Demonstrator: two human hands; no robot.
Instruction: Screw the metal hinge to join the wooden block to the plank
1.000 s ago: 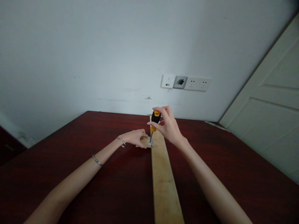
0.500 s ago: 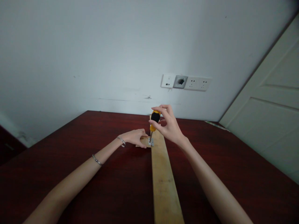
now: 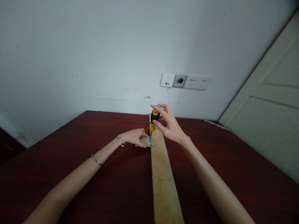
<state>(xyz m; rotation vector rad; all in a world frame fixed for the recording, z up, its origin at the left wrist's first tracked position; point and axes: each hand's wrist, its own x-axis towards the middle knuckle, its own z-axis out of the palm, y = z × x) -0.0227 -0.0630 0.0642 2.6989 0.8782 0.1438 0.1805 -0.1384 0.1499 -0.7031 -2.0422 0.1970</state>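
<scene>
My right hand (image 3: 167,123) grips a yellow and black screwdriver (image 3: 155,116) by its handle, thumb and fingers around it. The shaft points down, its tip at a small silver hinge (image 3: 150,141). That hinge lies across the joint between a short wooden block (image 3: 146,142) and a long wooden board (image 3: 163,177). My left hand (image 3: 135,137) pinches the short block from its two sides, left of the board. Whether a screw sits under the tip is too small to tell.
The dark red table (image 3: 105,186) reaches back to a white wall (image 3: 116,56). Wall sockets (image 3: 196,82) sit above its far edge. A white panelled door (image 3: 271,109) stands at the right, with a thin strip (image 3: 216,124) near its foot.
The right hand's fingers have shifted on the screwdriver handle, with the index finger straighter and the handle slightly turned. My left hand keeps its hold on the block.
</scene>
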